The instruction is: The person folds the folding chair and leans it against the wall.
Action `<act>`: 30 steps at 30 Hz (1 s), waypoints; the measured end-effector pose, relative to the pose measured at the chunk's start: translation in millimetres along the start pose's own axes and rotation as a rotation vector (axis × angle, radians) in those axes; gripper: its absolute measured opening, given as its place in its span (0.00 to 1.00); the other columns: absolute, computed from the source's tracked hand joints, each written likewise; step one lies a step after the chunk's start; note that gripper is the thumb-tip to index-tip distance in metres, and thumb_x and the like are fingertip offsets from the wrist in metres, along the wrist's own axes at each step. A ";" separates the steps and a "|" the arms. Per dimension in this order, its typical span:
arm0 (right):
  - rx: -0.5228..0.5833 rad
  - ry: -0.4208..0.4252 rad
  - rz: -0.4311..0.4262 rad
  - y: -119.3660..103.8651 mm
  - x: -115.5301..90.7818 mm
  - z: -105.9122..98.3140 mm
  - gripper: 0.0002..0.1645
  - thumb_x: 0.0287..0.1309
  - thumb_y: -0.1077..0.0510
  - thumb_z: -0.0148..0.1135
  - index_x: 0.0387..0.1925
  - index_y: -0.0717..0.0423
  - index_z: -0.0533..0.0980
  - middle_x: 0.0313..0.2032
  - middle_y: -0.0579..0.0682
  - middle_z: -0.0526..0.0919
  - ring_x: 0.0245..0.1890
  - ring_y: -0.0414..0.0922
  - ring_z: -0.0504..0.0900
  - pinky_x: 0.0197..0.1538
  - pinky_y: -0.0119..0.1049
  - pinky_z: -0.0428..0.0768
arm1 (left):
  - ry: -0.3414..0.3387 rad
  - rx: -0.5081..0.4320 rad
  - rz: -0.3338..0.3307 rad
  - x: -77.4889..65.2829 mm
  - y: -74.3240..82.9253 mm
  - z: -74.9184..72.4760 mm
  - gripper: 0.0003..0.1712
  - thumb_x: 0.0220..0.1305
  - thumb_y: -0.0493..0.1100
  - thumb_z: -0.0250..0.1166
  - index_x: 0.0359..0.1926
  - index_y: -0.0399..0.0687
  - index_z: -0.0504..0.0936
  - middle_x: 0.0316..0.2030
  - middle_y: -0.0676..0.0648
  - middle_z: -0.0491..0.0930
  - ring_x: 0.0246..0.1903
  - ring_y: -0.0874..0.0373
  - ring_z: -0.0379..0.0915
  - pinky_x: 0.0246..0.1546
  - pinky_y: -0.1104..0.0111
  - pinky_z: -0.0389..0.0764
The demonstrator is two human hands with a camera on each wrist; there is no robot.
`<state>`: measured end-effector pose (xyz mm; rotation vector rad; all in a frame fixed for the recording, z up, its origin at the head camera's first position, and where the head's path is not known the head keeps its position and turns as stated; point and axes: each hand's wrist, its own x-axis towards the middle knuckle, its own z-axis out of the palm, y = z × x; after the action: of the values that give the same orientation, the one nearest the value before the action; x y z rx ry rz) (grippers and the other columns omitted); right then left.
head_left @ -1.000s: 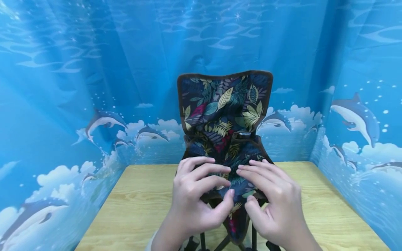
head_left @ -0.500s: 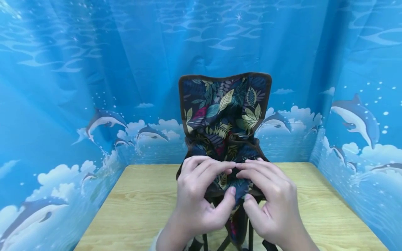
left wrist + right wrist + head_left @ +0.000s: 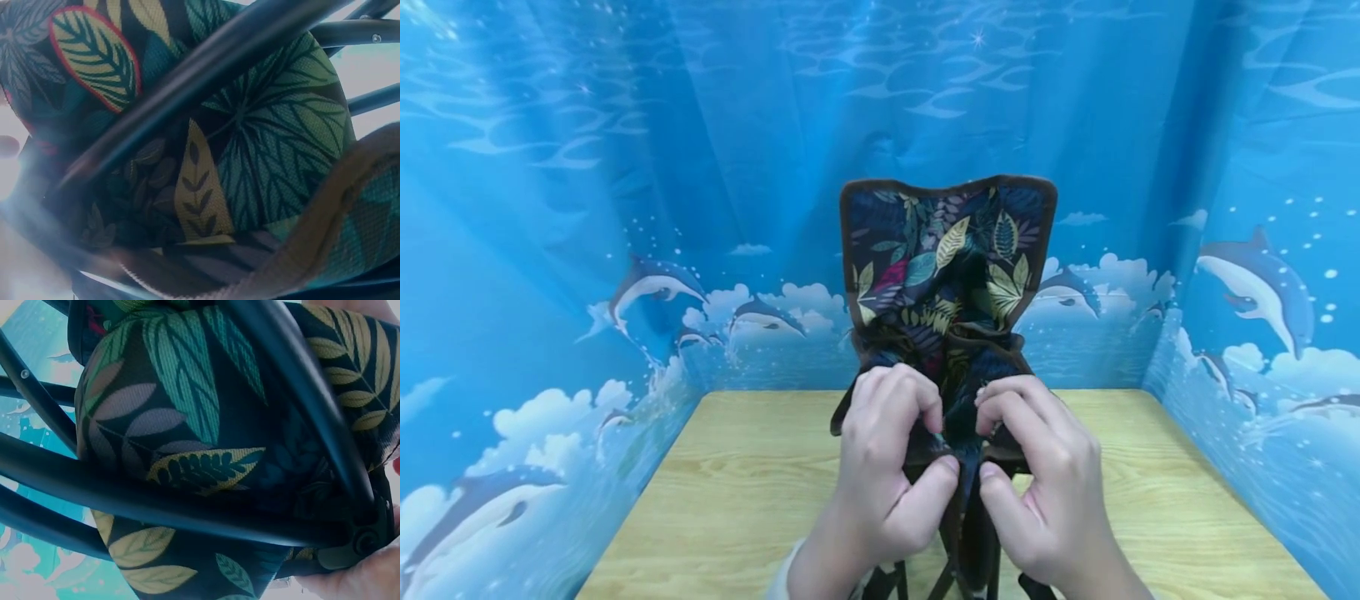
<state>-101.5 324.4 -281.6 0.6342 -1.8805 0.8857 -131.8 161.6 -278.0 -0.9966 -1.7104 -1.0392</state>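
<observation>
A folding camp chair (image 3: pixel 947 258) with dark leaf-print fabric and brown edging stands partly folded, its backrest upright and its seat creased down the middle. My left hand (image 3: pixel 887 467) grips the left front corner of the seat, fingers curled over it and thumb in front. The right hand (image 3: pixel 1045 475) grips the opposite front corner in the same way. Dark tubes (image 3: pixel 206 81) cross the fabric underside in the left wrist view. By a frame joint (image 3: pixel 362 540) in the right wrist view, part of the right hand (image 3: pixel 344 581) shows. Both hands hide the seat's front corners in the head view.
The chair stands on a light wood-grain table (image 3: pixel 722 492). A blue curtain (image 3: pixel 737 150) printed with dolphins and waves hangs behind and at both sides. Crossed dark legs (image 3: pixel 943 579) show below the seat, between the wrists.
The fingers of both hands, straighter over the seat before, now curl round its front corners. The front of the seat has drawn narrower, and its middle fabric folds deeper.
</observation>
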 end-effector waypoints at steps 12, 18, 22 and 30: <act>0.046 0.013 -0.004 -2.4 -0.8 5.0 0.16 0.36 0.66 0.53 0.32 0.52 0.76 0.39 0.44 0.79 0.39 0.41 0.77 0.44 0.30 0.71 | 0.013 -0.003 0.074 5.3 -0.1 6.9 0.09 0.42 0.33 0.52 0.21 0.53 0.65 0.22 0.55 0.62 0.28 0.61 0.56 0.40 0.67 0.61; 0.064 0.005 -0.011 -1.8 -1.7 5.2 0.16 0.39 0.68 0.52 0.33 0.53 0.76 0.37 0.43 0.77 0.38 0.40 0.73 0.44 0.33 0.67 | 0.008 -0.011 0.074 6.3 -0.7 8.9 0.09 0.43 0.33 0.52 0.20 0.53 0.65 0.22 0.55 0.62 0.27 0.61 0.56 0.40 0.67 0.62; 0.104 0.008 -0.042 0.0 -3.4 4.6 0.18 0.39 0.71 0.50 0.34 0.54 0.77 0.38 0.46 0.78 0.40 0.42 0.73 0.46 0.34 0.68 | 0.002 -0.015 0.075 5.5 -1.9 8.6 0.08 0.42 0.33 0.52 0.21 0.53 0.66 0.21 0.56 0.63 0.27 0.61 0.57 0.40 0.68 0.63; 0.181 0.043 -0.116 7.8 -6.9 8.7 0.21 0.37 0.72 0.50 0.36 0.58 0.79 0.40 0.52 0.79 0.45 0.46 0.74 0.56 0.35 0.68 | -0.008 -0.067 0.093 3.6 -8.3 2.5 0.06 0.43 0.36 0.54 0.25 0.51 0.70 0.24 0.54 0.69 0.29 0.60 0.61 0.38 0.68 0.65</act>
<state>-108.7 322.7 -292.9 0.8198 -1.7195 0.9931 -141.2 161.8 -277.1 -1.1131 -1.6293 -1.0391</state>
